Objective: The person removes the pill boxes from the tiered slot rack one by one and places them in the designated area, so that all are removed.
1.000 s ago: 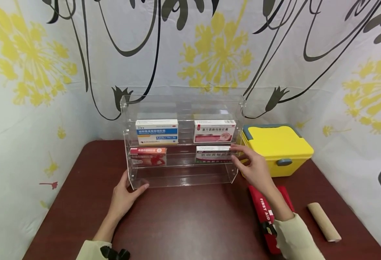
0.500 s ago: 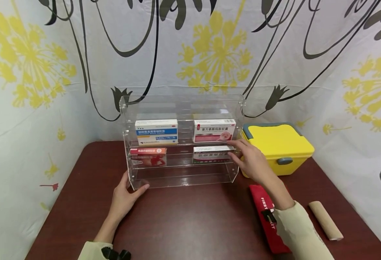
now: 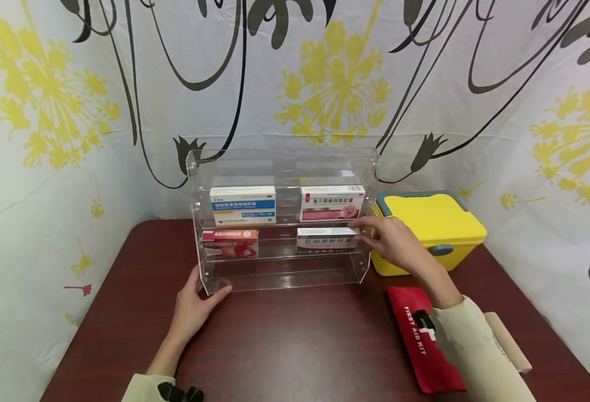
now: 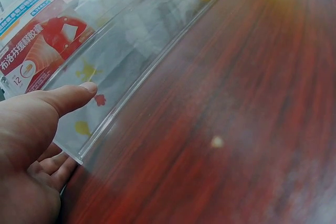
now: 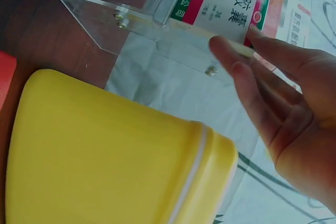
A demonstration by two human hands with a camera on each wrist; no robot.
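A clear acrylic display rack (image 3: 285, 279) stands on the table with medicine boxes on its tiers. My left hand (image 3: 191, 307) holds its lower left corner, thumb (image 4: 79, 95) inside the front lip and fingers curled outside the side panel. On the lower tier, my right hand (image 3: 398, 243) pinches the right end of a white and green medicine box (image 3: 322, 240) with its fingertips, as the right wrist view also shows. A red medicine box (image 3: 231, 244) sits left on that tier. Above are a blue and white box (image 3: 243, 206) and a pink and white box (image 3: 332, 204).
Close to the rack's right side is a yellow storage box (image 3: 431, 223) with a grey latch. A red first aid pouch (image 3: 420, 346) and a tan roll (image 3: 508, 343) lie nearer, partly under the right sleeve. Patterned cloth (image 3: 295, 84) hangs behind the table.
The white and green box has slid a little to the left along its tier, and my right hand has moved left with it. My left hand has stayed at the rack's corner.
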